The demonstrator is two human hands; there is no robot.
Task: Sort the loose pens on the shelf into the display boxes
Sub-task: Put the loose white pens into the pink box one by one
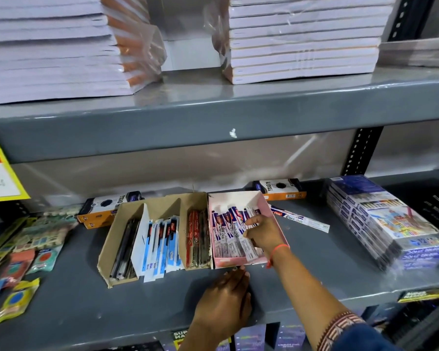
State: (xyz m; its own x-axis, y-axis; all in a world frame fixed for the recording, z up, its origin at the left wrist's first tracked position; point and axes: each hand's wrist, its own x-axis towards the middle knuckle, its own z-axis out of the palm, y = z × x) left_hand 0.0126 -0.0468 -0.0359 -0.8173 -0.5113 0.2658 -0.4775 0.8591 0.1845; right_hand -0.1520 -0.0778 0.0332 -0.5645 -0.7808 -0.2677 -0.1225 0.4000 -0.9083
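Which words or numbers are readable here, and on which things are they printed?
"TRIO": black-and-orange box behind the pink box.
"TRIO": second such box, left.
"Blue": blue-and-white pen packs.
"12": stacked colour boxes.
Pen sleeves, yellow tag, shelf labels: too blurred.

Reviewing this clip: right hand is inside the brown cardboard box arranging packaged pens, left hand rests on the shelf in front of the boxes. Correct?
Not quite. The head view shows the right hand inside the pink display box, not the brown cardboard box beside it, arranging packaged pens. The left hand does rest on the shelf in front of the boxes.
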